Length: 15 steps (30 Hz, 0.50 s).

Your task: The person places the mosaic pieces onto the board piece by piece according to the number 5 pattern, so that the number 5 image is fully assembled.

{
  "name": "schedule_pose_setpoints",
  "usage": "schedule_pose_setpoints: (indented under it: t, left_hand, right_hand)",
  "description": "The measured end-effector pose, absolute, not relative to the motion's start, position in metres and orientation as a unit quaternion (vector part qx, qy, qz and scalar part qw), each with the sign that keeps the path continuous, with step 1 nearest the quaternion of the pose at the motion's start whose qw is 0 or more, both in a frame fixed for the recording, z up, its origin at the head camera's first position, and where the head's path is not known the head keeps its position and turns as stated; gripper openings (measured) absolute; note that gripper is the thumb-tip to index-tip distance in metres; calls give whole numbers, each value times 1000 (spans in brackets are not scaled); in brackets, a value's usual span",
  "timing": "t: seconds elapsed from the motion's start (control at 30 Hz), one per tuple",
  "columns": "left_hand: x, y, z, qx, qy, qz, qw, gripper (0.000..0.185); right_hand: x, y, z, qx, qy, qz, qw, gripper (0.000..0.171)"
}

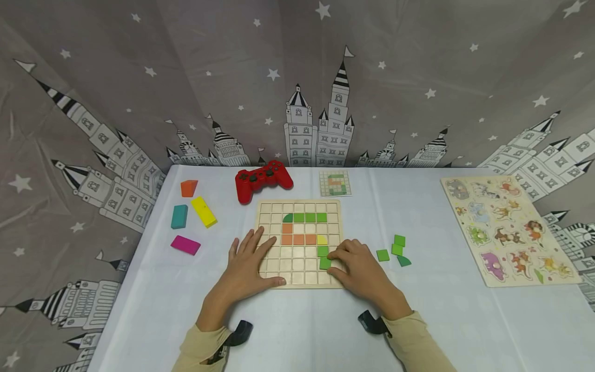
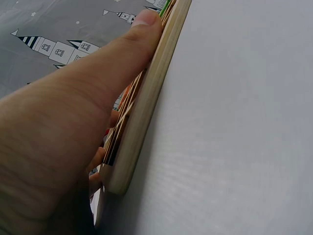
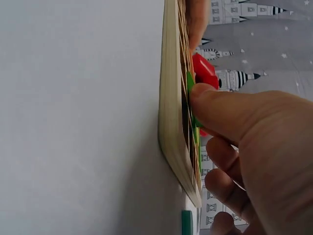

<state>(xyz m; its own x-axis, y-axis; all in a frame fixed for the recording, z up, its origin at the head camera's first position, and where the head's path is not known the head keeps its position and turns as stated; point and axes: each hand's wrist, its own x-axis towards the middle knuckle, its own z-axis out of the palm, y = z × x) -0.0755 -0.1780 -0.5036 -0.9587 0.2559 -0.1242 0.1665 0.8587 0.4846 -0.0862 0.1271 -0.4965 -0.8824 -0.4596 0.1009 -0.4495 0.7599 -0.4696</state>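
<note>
A wooden grid board [image 1: 298, 278] lies on the white cloth, part filled with green, orange and yellow tiles. My left hand [image 1: 241, 274] rests on its left side with fingers spread, the thumb at the near edge. At the lower right of the grid, my right hand [image 1: 364, 271] pinches a green square tile [image 1: 325, 263] between thumb and fingers. Tilted against the grid, the tile's edge [image 2: 164, 7] cannot be told clearly from the left, but the right wrist view shows green [image 3: 190, 83] beside the thumb. Another green tile [image 1: 323, 251] lies just above it.
Several loose green tiles [image 1: 382, 255] lie right of the board. Behind it are a pattern card [image 1: 335, 183] and a red game controller [image 1: 264, 181]. Coloured blocks [image 1: 185, 245] lie at left; an animal puzzle board [image 1: 506, 232] lies at right.
</note>
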Motion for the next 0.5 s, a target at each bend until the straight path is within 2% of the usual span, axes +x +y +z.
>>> schedule_pose_setpoints:
  t: [0.27,0.5]
  left_hand:
    - [-75,-179,-504,110,961,239,92,104]
    - [-76,-178,-505,110,960,240,92,104]
  right_hand:
    - [-85,122,-500,-242,940,-241,5,25]
    - [-86,125,-497,-234,942,-240,0,30]
